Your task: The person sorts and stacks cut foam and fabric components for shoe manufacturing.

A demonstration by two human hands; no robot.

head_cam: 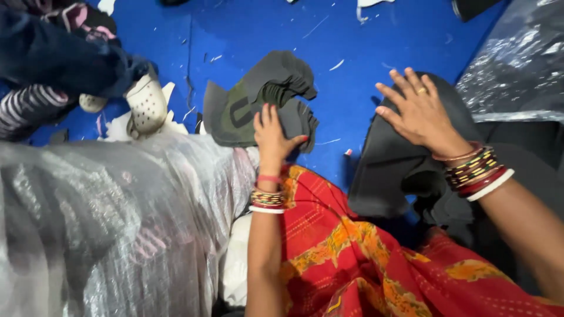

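Our left hand [271, 136] pinches a stack of dark cut pieces [264, 100] on the blue floor [376, 41], while our right hand [418, 111] rests, fingers spread, on another dark pile [393, 170]. The pieces look light and floppy, best gripped at the edges.

Grey cutouts [258, 100] (one olive) on blue floor [264, 26].

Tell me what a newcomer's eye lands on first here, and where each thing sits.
The bright blue floor fills the top of the view, against the red and orange patterned cloth at bottom centre. In the middle, the left hand grips a stack of dark grey cut fabric pieces, while the right hand, fingers spread, presses flat on a black fabric sheet. A shiny clear plastic bag covers the lower left.
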